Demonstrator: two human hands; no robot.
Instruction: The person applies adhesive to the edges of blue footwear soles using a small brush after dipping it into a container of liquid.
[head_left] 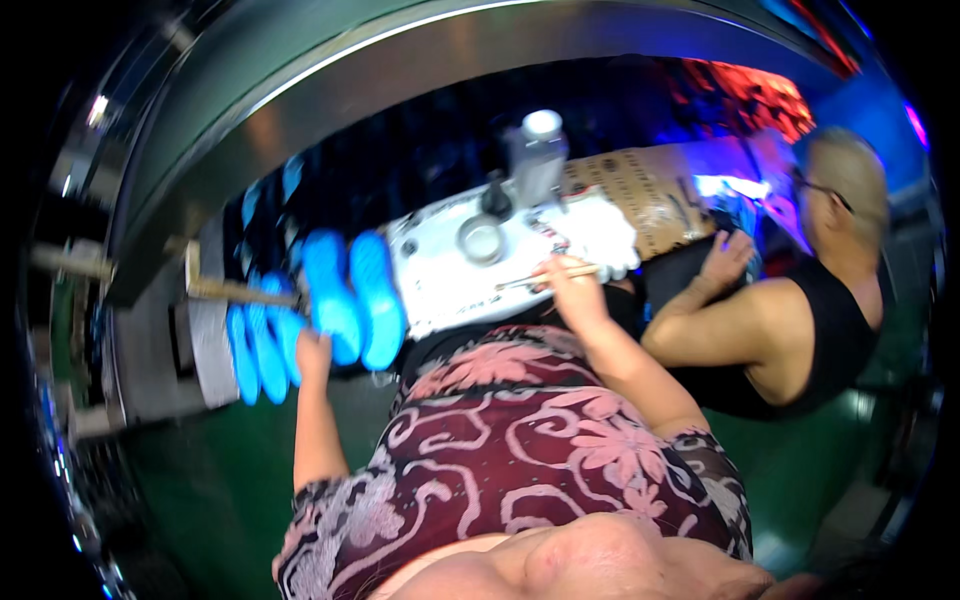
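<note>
My left hand (312, 347) is at the near end of a blue shoe-shaped piece (286, 328), its fingers closed against it and partly hidden. Beside it lie a larger pair of the same blue, one of them a shoe-shaped piece (380, 300), plus narrower ones farther left. Over the white sheet (440, 292), my right hand (577, 292) grips a thin brush (517, 284) with a wooden handle, its tip pointing left. A small round cup (481, 241) stands on the sheet just beyond the brush, next to a dark bottle (496, 198).
A clear jar (540, 165) with a white lid stands behind the cup. Brown cardboard (645, 195) lies to the right, where a co-worker (790, 300) sits close by. A wooden bar (235, 291) juts in at left. A long metal beam (400, 65) spans the far side.
</note>
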